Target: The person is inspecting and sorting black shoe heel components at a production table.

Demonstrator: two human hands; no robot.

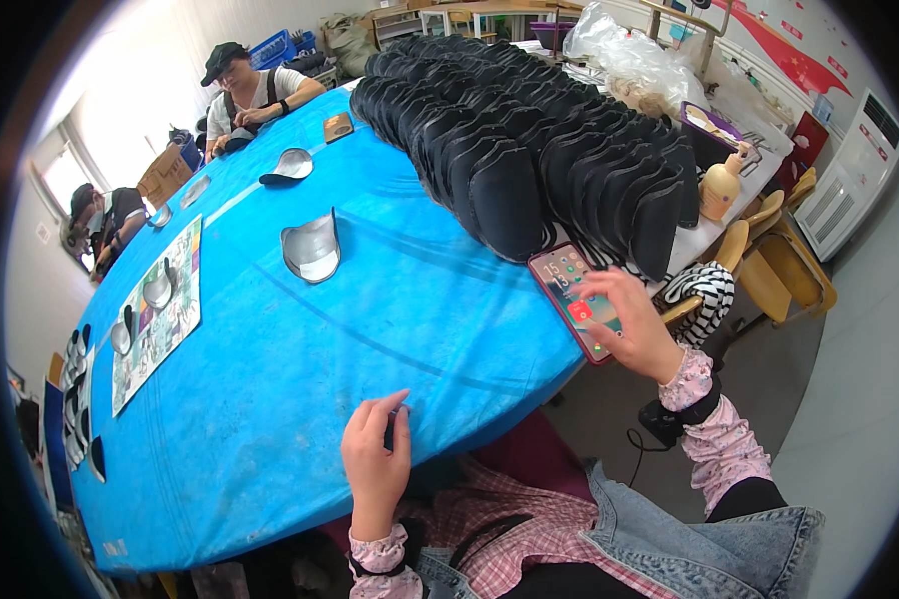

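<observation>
My right hand (pixel 634 324) holds a smartphone (pixel 569 292) with a red case at the table's right edge, thumb over its lit screen. My left hand (pixel 378 459) rests on the near edge of the blue-covered table (pixel 300 379), fingers curled on a small dark item that I cannot make out. Long rows of black curved shoe pieces (pixel 529 140) are stacked on the table just beyond the phone.
Grey curved pieces (pixel 312 250) lie mid-table, and more of them (pixel 290 165) lie farther off. A printed sheet (pixel 160 309) with tools lies at the left. Two people sit at the far left end. Yellow chairs (pixel 769 260), a striped cloth (pixel 704 290) and a bottle (pixel 719 185) stand to the right.
</observation>
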